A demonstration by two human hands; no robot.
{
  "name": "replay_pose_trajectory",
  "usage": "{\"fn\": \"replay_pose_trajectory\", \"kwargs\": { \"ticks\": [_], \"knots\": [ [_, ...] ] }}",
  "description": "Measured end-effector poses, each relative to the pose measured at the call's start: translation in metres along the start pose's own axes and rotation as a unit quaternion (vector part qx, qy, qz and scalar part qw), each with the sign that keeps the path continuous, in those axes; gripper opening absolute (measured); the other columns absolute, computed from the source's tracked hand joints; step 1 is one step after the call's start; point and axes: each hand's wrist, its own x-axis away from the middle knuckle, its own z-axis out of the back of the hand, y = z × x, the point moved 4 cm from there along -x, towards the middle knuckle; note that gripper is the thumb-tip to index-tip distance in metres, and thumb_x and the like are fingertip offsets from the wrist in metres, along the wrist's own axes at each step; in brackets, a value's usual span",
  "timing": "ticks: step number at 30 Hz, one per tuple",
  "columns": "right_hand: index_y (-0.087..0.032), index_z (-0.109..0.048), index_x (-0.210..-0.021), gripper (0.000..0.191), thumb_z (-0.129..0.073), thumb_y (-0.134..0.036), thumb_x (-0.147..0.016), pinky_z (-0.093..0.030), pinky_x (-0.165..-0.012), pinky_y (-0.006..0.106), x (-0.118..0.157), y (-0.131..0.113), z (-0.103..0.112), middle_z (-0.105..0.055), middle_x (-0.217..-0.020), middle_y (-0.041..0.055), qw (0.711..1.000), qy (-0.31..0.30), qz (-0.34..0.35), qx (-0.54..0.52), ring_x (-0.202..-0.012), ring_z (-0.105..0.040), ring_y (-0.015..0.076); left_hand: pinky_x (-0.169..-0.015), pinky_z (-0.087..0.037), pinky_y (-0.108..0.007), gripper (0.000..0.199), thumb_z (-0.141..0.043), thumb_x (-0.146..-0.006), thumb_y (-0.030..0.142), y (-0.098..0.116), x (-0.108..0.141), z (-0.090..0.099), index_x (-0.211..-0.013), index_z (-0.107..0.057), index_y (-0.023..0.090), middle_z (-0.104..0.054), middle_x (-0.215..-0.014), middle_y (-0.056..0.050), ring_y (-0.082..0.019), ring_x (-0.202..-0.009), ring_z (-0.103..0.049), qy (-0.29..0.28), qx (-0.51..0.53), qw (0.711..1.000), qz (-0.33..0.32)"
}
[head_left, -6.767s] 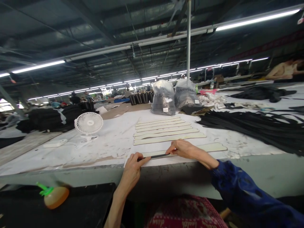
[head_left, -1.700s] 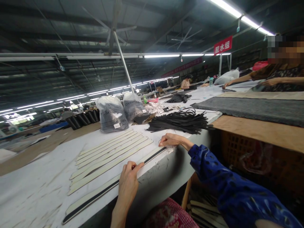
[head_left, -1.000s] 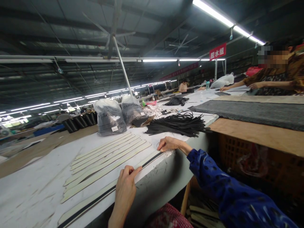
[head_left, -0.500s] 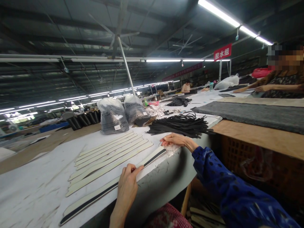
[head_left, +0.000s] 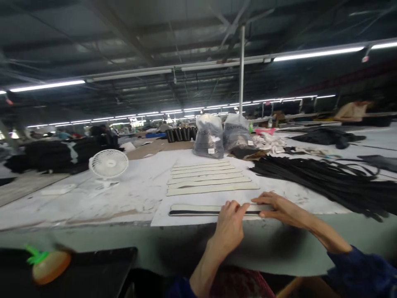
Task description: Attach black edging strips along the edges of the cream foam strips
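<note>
Large, dim workshop under a dark roof, lit by rows of tube lights [head_left: 319, 54]; long worktable [head_left: 136, 198] covered in white, marked with smudges and stains, its front side grey-green. Near its edge lies a cream strip [head_left: 198, 207] with a black band along the near side, roughly parallel to the edge. Left hand [head_left: 230, 225] is on the strip toward its right part, fingers bent, thumb extended along the band; right hand [head_left: 281, 209] is at the right end, fingers on the far side, thumb on the near side. Cannot tell whether either grips or merely presses. Just beyond, more cream strips [head_left: 214, 189] lie in a row, nearly parallel. To the right, a spread of black strips [head_left: 316, 182]; to the left, a white fan [head_left: 109, 164]. Behind the row, two plastic bags stand side by side: the left bag [head_left: 208, 142] shows letters ending "ISA", the right bag [head_left: 237, 134] letters beginning "CARP", the remainder unclear. Both are translucent, dark contents showing through; each bears a white label, print too small to read. Pale scraps [head_left: 269, 142] lie beside the right bag. Lower left, below table level, a round bottle [head_left: 51, 267] with green nozzle and orange liquid sits tilted over a black surface [head_left: 99, 265]. Farther back: black cylinders [head_left: 181, 134] in a row, a slim pole [head_left: 242, 70], and at the right another person [head_left: 352, 111], blurred.
</note>
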Motion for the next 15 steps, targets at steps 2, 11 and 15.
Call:
{"fn": "replay_pose_trajectory", "kwargs": {
  "ticks": [2,11,15],
  "knots": [
    [-0.025,-0.067,-0.113,0.050,-0.064,-0.054,-0.072,-0.047,-0.078,0.037,0.002,0.001,0.002,-0.063,-0.096,0.0094,0.999,-0.026,-0.028,-0.019,-0.089,-0.059,0.0263,-0.091,-0.044,-0.037,0.050,-0.032,-0.087,0.011,0.003,0.002,-0.001,-0.133,-0.045,0.024,-0.051,-0.110,-0.009,-0.021,-0.098,-0.048,0.015,0.028,0.999,-0.005],
    [-0.025,-0.063,-0.068,0.028,-0.061,-0.052,-0.072,-0.040,-0.059,0.029,0.046,0.000,0.009,-0.060,-0.067,0.0029,0.980,-0.062,-0.140,-0.129,-0.066,-0.054,0.0196,-0.100,-0.043,-0.032,0.043,-0.031,-0.091,0.015,0.029,0.007,0.009,-0.130,-0.049,0.023,-0.049,-0.124,-0.010,-0.016,-0.108,-0.052,0.021,0.197,0.977,-0.084],
    [-0.025,-0.065,-0.070,0.038,-0.055,-0.061,-0.074,-0.042,-0.058,0.031,0.109,0.028,0.007,-0.060,-0.070,0.0067,0.969,-0.078,-0.174,-0.156,-0.065,-0.055,0.0192,-0.105,-0.039,-0.029,0.039,-0.033,-0.094,0.020,0.013,0.022,0.029,-0.127,-0.052,0.024,-0.052,-0.127,-0.008,-0.014,-0.117,-0.049,0.049,0.228,0.970,-0.072]
  ]
}}
